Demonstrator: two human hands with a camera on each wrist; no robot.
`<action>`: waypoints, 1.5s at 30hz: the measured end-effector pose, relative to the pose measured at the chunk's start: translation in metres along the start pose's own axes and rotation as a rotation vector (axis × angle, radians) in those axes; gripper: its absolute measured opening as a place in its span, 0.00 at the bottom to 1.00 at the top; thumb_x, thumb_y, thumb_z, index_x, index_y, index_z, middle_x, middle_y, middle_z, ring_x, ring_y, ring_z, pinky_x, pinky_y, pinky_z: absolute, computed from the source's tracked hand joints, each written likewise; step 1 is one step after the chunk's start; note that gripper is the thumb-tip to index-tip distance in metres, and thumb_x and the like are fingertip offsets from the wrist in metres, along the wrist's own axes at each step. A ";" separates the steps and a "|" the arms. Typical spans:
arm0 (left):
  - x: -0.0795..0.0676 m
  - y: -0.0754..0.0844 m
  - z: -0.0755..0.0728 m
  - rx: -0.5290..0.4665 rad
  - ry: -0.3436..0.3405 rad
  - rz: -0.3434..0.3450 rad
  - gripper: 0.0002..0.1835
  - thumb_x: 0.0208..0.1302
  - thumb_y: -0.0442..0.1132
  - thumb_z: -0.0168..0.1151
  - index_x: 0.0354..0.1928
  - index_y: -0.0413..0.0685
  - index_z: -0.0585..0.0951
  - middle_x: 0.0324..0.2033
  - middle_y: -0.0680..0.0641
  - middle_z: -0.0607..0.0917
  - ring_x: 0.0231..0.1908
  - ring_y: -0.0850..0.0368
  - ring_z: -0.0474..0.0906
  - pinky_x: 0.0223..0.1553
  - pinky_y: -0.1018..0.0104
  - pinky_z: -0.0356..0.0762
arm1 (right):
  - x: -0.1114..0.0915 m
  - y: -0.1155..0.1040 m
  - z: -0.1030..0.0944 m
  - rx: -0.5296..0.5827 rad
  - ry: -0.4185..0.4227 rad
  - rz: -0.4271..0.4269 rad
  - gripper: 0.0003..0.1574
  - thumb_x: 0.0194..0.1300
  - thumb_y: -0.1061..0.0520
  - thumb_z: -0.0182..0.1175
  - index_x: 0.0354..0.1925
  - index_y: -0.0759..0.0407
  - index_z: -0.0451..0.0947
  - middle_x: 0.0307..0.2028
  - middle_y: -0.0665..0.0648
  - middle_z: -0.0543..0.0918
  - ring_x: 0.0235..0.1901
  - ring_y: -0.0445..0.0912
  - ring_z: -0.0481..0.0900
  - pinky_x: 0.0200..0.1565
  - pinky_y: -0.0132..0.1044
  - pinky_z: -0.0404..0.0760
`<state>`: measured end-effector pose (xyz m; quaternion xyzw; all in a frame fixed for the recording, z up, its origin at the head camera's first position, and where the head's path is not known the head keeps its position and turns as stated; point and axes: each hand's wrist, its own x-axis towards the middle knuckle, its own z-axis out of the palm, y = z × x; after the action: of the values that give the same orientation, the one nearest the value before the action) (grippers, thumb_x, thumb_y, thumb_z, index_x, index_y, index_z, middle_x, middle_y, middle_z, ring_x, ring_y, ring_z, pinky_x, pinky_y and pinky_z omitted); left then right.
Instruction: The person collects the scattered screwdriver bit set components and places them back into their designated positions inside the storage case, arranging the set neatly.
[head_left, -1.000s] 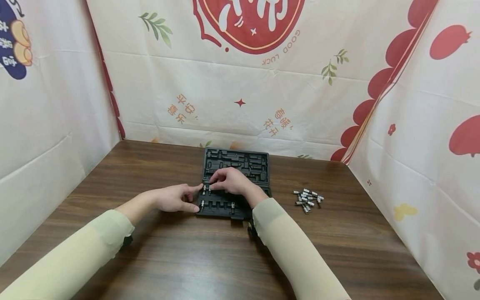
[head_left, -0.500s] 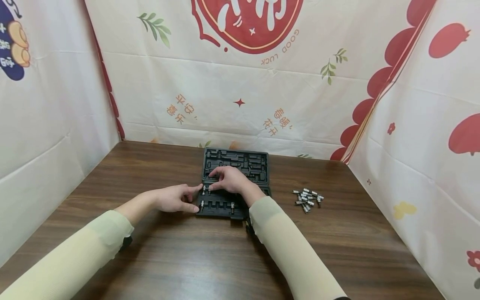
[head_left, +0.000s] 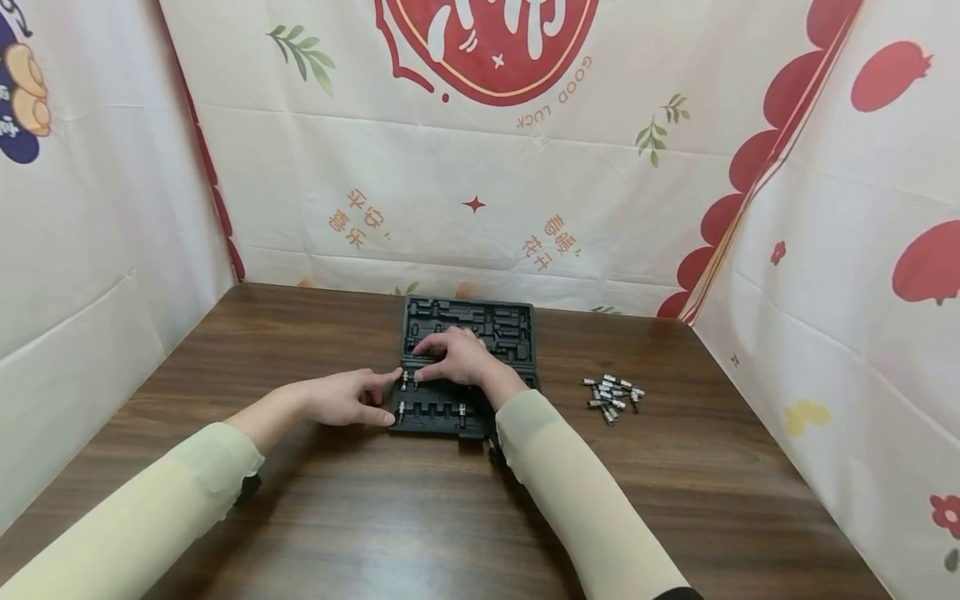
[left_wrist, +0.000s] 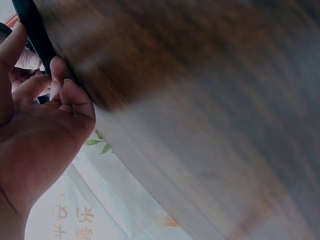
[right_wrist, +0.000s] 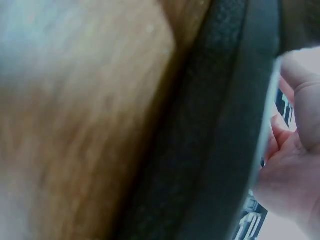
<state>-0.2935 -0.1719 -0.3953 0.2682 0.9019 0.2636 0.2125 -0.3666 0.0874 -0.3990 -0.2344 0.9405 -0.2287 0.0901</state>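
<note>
An open black plastic tool case (head_left: 431,432) lies on the table, its lid (head_left: 510,310) folded back. In the head view my left hand (head_left: 337,398) rests at the case's left side, index fingertip and thumb spread along that edge. My right hand (head_left: 461,358) reaches over the case; its thumb presses on a small silver bit socket (head_left: 416,382), while the index finger lies apart from it, by the lid. Another bit socket (head_left: 406,380) sits just left of that one. In the front row are a bit socket (head_left: 401,411) at the left and a bit socket (head_left: 462,413) farther right.
Several loose bit sockets (head_left: 613,397) lie in a pile on the brown wooden table (head_left: 337,517), right of the case. A printed cloth (head_left: 420,158) hangs behind the table and on both sides.
My right hand has shifted slightly, its index finger moving back from the bit socket toward the lid while the thumb stays on it. The left hand keeps its place at the case edge.
</note>
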 end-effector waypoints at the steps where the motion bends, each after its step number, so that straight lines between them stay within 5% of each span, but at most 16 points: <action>1: 0.000 0.000 0.000 -0.001 0.002 -0.003 0.48 0.78 0.56 0.69 0.88 0.46 0.57 0.55 0.41 0.81 0.48 0.52 0.76 0.51 0.56 0.75 | 0.000 0.000 0.000 0.008 -0.002 0.004 0.27 0.70 0.36 0.76 0.65 0.34 0.86 0.60 0.54 0.80 0.65 0.56 0.70 0.75 0.67 0.63; 30: -0.001 -0.001 0.002 -0.030 0.002 -0.001 0.49 0.76 0.56 0.70 0.88 0.46 0.57 0.55 0.40 0.81 0.47 0.51 0.76 0.50 0.57 0.74 | 0.000 -0.015 -0.002 -0.030 -0.017 0.093 0.25 0.70 0.39 0.77 0.63 0.32 0.85 0.57 0.53 0.78 0.63 0.56 0.70 0.75 0.68 0.62; 40: -0.001 0.000 0.001 -0.033 -0.005 -0.010 0.49 0.77 0.56 0.70 0.88 0.45 0.57 0.56 0.40 0.81 0.49 0.51 0.77 0.51 0.56 0.75 | 0.001 -0.023 -0.003 0.002 -0.017 0.132 0.24 0.69 0.42 0.78 0.61 0.35 0.87 0.75 0.59 0.73 0.78 0.64 0.63 0.80 0.72 0.52; 45: 0.001 0.002 0.000 -0.022 -0.002 -0.014 0.49 0.76 0.57 0.70 0.88 0.47 0.58 0.57 0.40 0.81 0.48 0.51 0.77 0.50 0.56 0.75 | 0.000 -0.020 -0.004 0.015 -0.001 0.152 0.22 0.68 0.42 0.79 0.59 0.34 0.87 0.68 0.57 0.76 0.72 0.61 0.68 0.78 0.70 0.55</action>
<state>-0.2936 -0.1699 -0.3947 0.2599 0.9005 0.2720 0.2184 -0.3602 0.0735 -0.3863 -0.1619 0.9537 -0.2283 0.1097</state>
